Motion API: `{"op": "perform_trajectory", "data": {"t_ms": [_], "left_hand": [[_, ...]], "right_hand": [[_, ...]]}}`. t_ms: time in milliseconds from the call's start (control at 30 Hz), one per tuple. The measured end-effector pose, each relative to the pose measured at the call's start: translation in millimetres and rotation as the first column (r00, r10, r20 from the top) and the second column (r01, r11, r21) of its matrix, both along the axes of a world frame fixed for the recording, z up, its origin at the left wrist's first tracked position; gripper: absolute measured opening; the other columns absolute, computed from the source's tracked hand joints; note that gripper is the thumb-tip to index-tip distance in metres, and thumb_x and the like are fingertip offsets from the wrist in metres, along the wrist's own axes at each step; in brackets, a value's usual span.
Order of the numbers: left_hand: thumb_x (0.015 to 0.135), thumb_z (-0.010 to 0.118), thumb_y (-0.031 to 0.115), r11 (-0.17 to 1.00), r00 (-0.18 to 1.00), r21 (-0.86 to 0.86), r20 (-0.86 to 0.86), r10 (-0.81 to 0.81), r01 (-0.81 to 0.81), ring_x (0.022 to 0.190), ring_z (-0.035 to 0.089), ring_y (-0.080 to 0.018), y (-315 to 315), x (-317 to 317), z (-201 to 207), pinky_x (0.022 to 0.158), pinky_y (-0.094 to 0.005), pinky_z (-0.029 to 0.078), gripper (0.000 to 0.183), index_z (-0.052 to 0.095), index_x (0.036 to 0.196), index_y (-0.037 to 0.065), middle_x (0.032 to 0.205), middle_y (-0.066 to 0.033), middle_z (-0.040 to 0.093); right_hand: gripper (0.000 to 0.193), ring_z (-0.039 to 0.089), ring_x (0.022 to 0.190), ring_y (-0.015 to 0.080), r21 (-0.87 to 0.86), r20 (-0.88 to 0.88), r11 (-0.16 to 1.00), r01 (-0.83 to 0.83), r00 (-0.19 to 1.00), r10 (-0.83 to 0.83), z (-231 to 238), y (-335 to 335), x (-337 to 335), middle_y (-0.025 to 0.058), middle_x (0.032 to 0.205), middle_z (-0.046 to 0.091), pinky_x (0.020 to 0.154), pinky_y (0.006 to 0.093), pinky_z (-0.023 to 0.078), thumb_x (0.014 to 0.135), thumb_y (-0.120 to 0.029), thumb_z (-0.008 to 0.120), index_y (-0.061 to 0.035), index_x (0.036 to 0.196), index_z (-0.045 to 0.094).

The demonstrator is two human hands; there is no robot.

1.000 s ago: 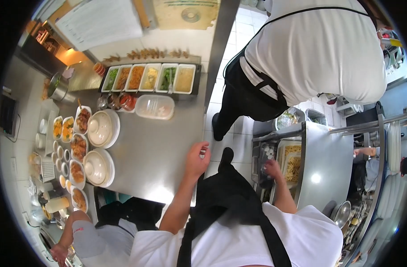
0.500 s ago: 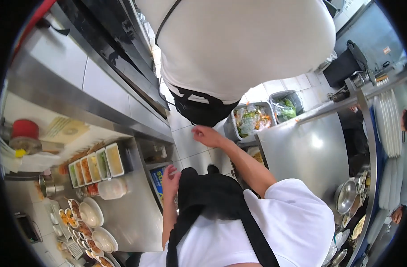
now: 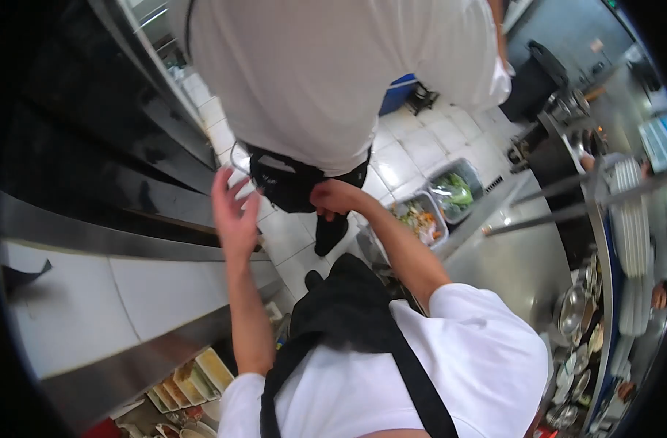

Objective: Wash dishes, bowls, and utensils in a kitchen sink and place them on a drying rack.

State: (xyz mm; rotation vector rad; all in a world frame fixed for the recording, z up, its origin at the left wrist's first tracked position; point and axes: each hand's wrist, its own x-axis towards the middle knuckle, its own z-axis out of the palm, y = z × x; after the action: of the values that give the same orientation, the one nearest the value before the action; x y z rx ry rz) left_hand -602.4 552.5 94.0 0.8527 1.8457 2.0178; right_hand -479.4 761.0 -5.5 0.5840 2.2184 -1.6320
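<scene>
Left hand [image 3: 237, 215]: while its fingers are spread and nothing shows in them, it hangs in the gap beside the dark panelled front [image 3: 121, 135], probably raised to keep clear in a tight aisle

Right hand [image 3: 335, 198]: fingers bent inward, loosely curled; no object shows, but the palm is turned away, so whether it grips something small cannot be told

Black apron [image 3: 289, 179]: worn at the waist of the co-worker [image 3: 311, 80], just ahead of and between both hands; whether the right one touches it is unclear

Co-worker: back turned, standing close in front, which may explain why both forearms are bent and held forward

Scrap tub [image 3: 440, 219]: on the tiled floor [image 3: 403, 160] beside the steel counter [image 3: 523, 252], holding mixed vegetable pieces, perhaps set low to take trimmings

Greens tub [image 3: 476, 182]: next to the other tub, with leafy stuff in it, likely kept apart by kind

White plates [image 3: 631, 226]: stacked at the far right, seemingly for easy reach from the counter

Food trays [image 3: 224, 366]: side by side at lower left, presumably so each filling stays separate
</scene>
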Motion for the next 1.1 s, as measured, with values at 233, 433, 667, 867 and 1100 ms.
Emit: {"op": "perform_trajectory", "data": {"t_ms": [233, 433, 667, 867, 1100], "left_hand": [[0.08, 0.072, 0.016, 0.953, 0.939, -0.117, -0.175, -0.297, 0.279, 0.133, 0.038, -0.0278, 130, -89, -1, 0.098, -0.0381, 0.043, 0.079, 0.027, 0.145, 0.005, 0.148, -0.0166, 0.03], [0.076, 0.068, 0.012, 0.982, 0.903, -0.166, -0.403, -0.149, 0.087, 0.125, 0.048, -0.0314, 170, -146, 6, 0.098, -0.0366, 0.043, 0.075, 0.033, 0.143, 0.006, 0.141, -0.0191, 0.043], [0.079, 0.065, 0.016, 0.764, 0.781, -0.194, 0.017, -0.625, 0.616, 0.108, 0.061, -0.0253, 186, -251, 25, 0.098, -0.0337, 0.046, 0.06, 0.045, 0.134, 0.002, 0.126, -0.0143, 0.058], [0.086, 0.062, 0.009, 0.969, 0.934, 0.048, 0.258, -0.246, 0.242, 0.109, 0.06, -0.0224, 142, -420, -30, 0.095, -0.0345, 0.047, 0.05, 0.046, 0.133, 0.0, 0.124, -0.0147, 0.058], [0.086, 0.06, 0.008, 0.986, 0.899, -0.085, 0.428, -0.093, 0.143, 0.112, 0.058, -0.0219, 200, -618, -59, 0.093, -0.0315, 0.044, 0.048, 0.047, 0.131, -0.001, 0.124, -0.0136, 0.058]], "right_hand": [[0.038, 0.064, 0.072, 0.0122, -0.131, -0.082, 0.978, -0.16, 0.985, 0.15, 72, 12, -48, 0.0055, 0.087, 0.064, 0.055, 0.0274, 0.048, 0.091, -0.028, 0.056, -0.0057, 0.122, 0.053], [0.04, 0.067, 0.078, 0.0226, -0.05, -0.084, 0.98, -0.192, 0.979, 0.187, 30, 37, -157, 0.0155, 0.1, 0.067, 0.071, 0.0358, 0.052, 0.091, -0.032, 0.057, -0.002, 0.117, 0.057], [0.045, 0.061, 0.096, 0.0175, -0.852, -0.183, 0.513, -0.104, 0.977, -0.106, -73, 46, -333, 0.0131, 0.109, 0.063, 0.083, 0.0333, 0.049, 0.089, -0.033, 0.062, 0.0003, 0.12, 0.055], [0.042, 0.059, 0.098, 0.0163, -0.009, -0.459, 0.99, -0.14, 0.88, 0.12, -15, 73, -479, 0.0136, 0.118, 0.056, 0.085, 0.0319, 0.048, 0.088, -0.022, 0.064, -0.0014, 0.122, 0.053], [0.038, 0.062, 0.079, 0.0161, 0.354, -0.137, 0.864, 0.358, 0.934, -0.331, -112, 229, -501, 0.0113, 0.097, 0.065, 0.074, 0.0288, 0.05, 0.086, -0.024, 0.063, 0.0009, 0.115, 0.058]]}}
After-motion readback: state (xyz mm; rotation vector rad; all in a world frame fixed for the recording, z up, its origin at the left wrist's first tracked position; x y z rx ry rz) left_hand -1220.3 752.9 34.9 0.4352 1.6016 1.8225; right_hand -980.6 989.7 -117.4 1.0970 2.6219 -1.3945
